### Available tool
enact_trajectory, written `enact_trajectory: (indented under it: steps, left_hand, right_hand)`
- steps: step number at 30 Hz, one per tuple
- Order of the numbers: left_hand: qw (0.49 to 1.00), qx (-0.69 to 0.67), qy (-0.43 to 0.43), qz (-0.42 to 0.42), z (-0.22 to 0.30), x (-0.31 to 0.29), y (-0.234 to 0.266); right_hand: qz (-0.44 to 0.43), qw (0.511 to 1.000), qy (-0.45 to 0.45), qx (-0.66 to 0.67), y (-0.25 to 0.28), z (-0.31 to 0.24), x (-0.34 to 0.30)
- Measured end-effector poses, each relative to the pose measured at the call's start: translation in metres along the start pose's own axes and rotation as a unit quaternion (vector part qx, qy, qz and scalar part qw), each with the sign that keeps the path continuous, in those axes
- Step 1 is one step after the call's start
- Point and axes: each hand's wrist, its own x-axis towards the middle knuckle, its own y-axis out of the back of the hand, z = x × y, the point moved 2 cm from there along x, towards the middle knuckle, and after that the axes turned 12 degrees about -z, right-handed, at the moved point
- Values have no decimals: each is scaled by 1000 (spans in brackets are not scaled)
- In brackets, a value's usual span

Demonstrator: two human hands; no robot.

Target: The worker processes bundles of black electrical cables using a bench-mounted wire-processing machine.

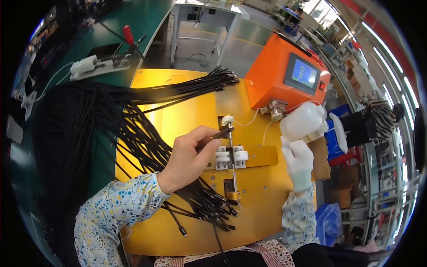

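Note:
My bare left hand point(191, 155) pinches a short black cable end point(225, 132) between thumb and forefinger. It holds the end just at the upper part of an upright-looking metal rod fixture point(235, 178), which has white blocks point(240, 155) clamped at its middle. Under my left wrist lies a bundle of black cables point(204, 202) with metal-tipped connectors. My right hand point(299, 164), in a white glove, is at the right side of the yellow worktop, just below a white plastic bottle point(303, 122). Its fingers point forward, partly folded, with nothing visible in them.
An orange machine point(275, 71) with a screen stands at the far right of the yellow worktop point(267, 209), thin tubes running from it. More black cables point(187, 86) spread across the left. A red-handled toggle clamp point(128, 34) sits on the green table. A person point(378, 120) is farther right.

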Motion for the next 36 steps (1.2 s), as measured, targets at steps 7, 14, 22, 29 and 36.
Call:
enact_trajectory:
  steps: [7, 14, 22, 29, 36]
  left_hand:
    - [1000, -22, 6, -21, 2, -1, -2]
    - [999, 0, -34, -12, 0, 2, -3]
    - [998, -1, -65, 2, -2, 3, -3]
    - [999, -19, -33, -24, 0, 2, -4]
    - [999, -8, -5, -45, 5, 2, -1]
  right_hand:
    - [-213, 941, -12, 264, -13, -87, -23]
    - [-246, 942, -23, 228, -28, -103, -13]
    - [-99, 979, 139, 107, -26, -113, -15]
    - [90, 996, -9, -14, 15, -21, -4]
    - [-14, 995, 79, 51, 28, -56, -45]
